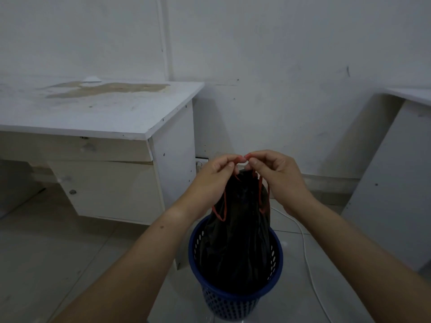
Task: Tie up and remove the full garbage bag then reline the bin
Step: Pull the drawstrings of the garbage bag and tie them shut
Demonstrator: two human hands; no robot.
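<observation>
A black garbage bag [240,234] stands in a blue perforated bin [233,299] on the floor, its top gathered up above the rim. Red drawstrings [220,207] hang in loops down both sides of the bag's neck. My left hand [218,173] and my right hand [275,173] meet above the bag, each pinching the red drawstring between thumb and fingers. The fingertips almost touch. Whether a knot is formed between them is hidden by the fingers.
A worn white desk [130,117] stands to the left, close to the bin. Another white board or desk [387,183] leans at the right. A white cable [305,248] runs across the tiled floor from a wall socket [201,160] behind the bin.
</observation>
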